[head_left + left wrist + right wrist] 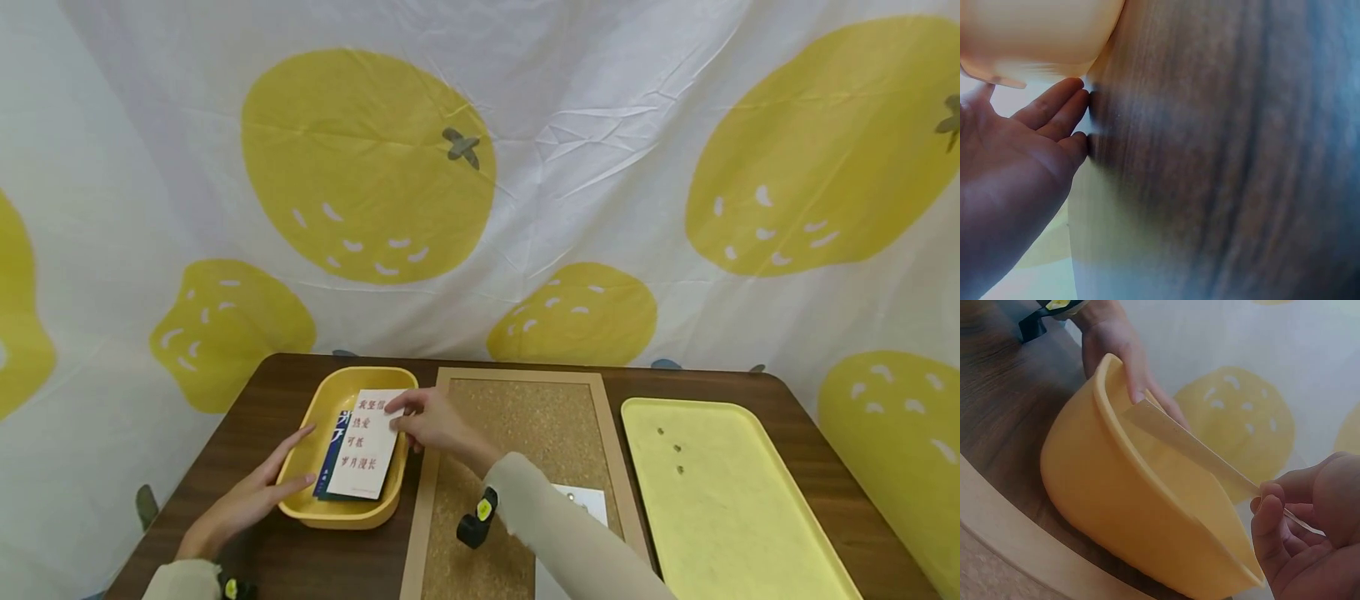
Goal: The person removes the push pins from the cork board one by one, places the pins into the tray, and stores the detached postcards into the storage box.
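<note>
My right hand [431, 421] pinches a white card [365, 450] with red handwritten-style Chinese characters at its right edge, between thumb and fingers. In the right wrist view the card [1200, 450] tilts over the rim of a yellow plastic basin. Under it in the basin [300, 504] lie a dark blue card [330, 462] with white characters and a dark green edge of another. At the basin's left side rests my left hand [251, 496], thumb and index finger lying over the rim. Its other fingers [1063, 112] extend outside, low by the tabletop.
Right of the basin lies a wood-framed cork board [517, 433], with a white sheet [588, 500] partly hidden by my right sleeve. Farther right, a pale yellow tray [720, 500] carries three small metallic pieces [677, 448]. A fruit-print curtain [570, 192] hangs behind the brown table [337, 558].
</note>
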Demonstrator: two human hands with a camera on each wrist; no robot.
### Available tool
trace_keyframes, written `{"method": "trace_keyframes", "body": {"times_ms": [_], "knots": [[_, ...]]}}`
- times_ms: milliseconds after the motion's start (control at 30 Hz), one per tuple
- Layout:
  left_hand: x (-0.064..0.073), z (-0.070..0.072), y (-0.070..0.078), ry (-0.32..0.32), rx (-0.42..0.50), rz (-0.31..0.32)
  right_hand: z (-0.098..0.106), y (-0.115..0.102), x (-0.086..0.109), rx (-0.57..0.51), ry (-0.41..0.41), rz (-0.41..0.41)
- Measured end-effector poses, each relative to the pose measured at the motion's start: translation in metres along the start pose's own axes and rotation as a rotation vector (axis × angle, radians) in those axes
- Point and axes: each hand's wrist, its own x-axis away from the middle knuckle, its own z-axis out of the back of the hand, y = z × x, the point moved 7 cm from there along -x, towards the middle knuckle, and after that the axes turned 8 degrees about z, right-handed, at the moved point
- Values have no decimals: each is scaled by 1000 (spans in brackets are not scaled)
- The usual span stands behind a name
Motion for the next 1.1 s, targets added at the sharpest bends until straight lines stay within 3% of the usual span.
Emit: {"method": "trace_keyframes", "body": {"times_ms": [800,1100], "knots": [[0,1,2,-10,34,-52,-23,7,-8,70,-6,-32],[0,0,0,-21,27,-2,-28,11,-8,69,2,-40]]}}
